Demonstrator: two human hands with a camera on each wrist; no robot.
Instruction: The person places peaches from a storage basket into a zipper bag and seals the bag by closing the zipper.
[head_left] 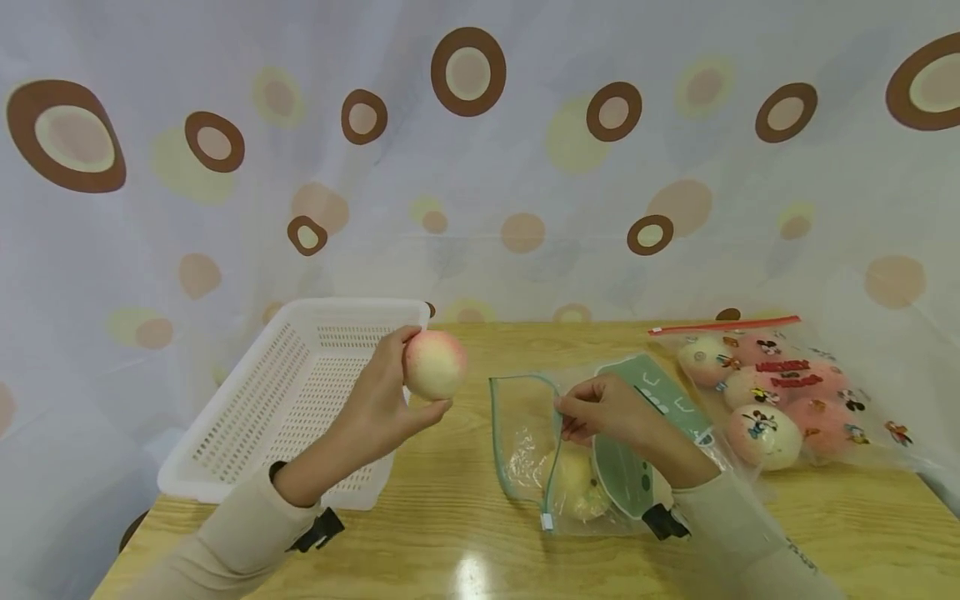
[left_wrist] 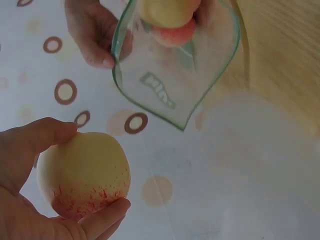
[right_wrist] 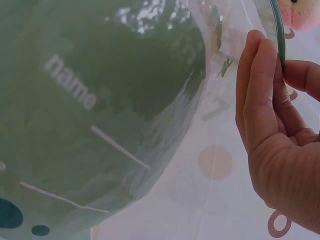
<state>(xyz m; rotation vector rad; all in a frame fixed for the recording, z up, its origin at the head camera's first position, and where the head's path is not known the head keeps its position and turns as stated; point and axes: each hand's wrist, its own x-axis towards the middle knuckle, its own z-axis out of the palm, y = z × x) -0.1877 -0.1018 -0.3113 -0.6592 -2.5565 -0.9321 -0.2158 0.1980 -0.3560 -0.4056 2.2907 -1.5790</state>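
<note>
My left hand (head_left: 382, 392) grips a pale yellow peach (head_left: 435, 365) with a pink blush, between thumb and fingers, raised beside the basket's right side. The left wrist view shows the same peach (left_wrist: 85, 175) with red speckles low on it. My right hand (head_left: 611, 408) pinches the green zip edge of a clear zip bag (head_left: 517, 442), whose mouth gapes toward the left. Inside that bag lie peaches (head_left: 577, 483), partly hidden by its green printed panel (head_left: 626, 475). In the right wrist view, thumb and fingers hold the green edge (right_wrist: 280, 35).
A white plastic basket (head_left: 247, 392) with slotted walls stands at the left of the wooden table (head_left: 450, 533). At the right lies a clear bag with a red zip (head_left: 727, 325), holding several peaches (head_left: 765, 437). A patterned cloth (head_left: 480, 192) hangs behind the table.
</note>
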